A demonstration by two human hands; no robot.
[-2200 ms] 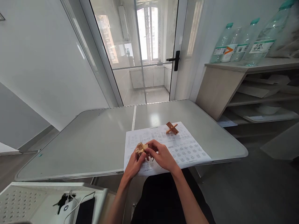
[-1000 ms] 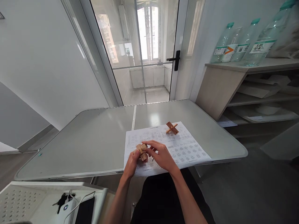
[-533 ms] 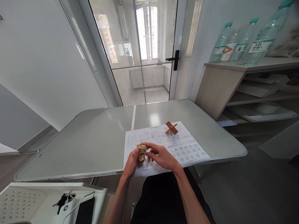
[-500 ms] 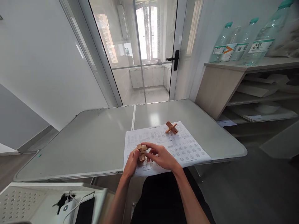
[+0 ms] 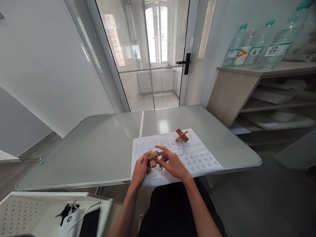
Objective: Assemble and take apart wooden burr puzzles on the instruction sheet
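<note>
A light wooden interlocking puzzle [image 5: 152, 158] with a dark mark on one face is held above the printed sheet near the table's front edge. My left hand [image 5: 140, 168] is closed around its left side. From the right, my right hand [image 5: 170, 162] pinches the puzzle's edge with thumb and fingers, the index finger stretched out above. Part of the puzzle is hidden by the fingers. A second, darker wooden cross-shaped puzzle piece [image 5: 182, 135] rests on the upper right of the paper sheet [image 5: 197, 158], which carries rows of small diagrams.
The grey folding table [image 5: 106, 148] has a rounded right corner. At lower left a white tray [image 5: 37, 214] holds keys, a white power bank [image 5: 70, 222] with a cable and a black phone [image 5: 90, 223]. Plastic bottles [image 5: 256, 49] stand on a shelf unit [image 5: 222, 95] at right.
The wooden puzzle has been turned, so a marked face now shows, and it sits slightly further right. My right index finger has lifted off it.
</note>
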